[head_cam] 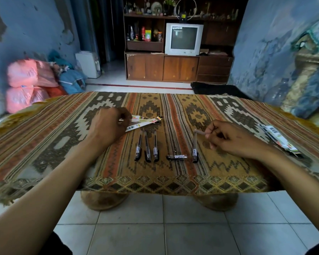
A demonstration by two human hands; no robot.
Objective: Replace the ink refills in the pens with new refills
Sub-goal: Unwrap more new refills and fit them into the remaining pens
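Three capped pens lie side by side in the middle of the patterned cloth. To their right a pen barrel lies crosswise, and another pen lies lengthwise. My right hand pinches a thin tube-like piece just above that pen's far end. My left hand rests with curled fingers on white refill packets behind the three pens; whether it grips one is hidden.
The cloth-covered table has more packets near its right edge. A small metal bit lies by the crosswise barrel. A cabinet with a television stands behind, bags at left, tiled floor below.
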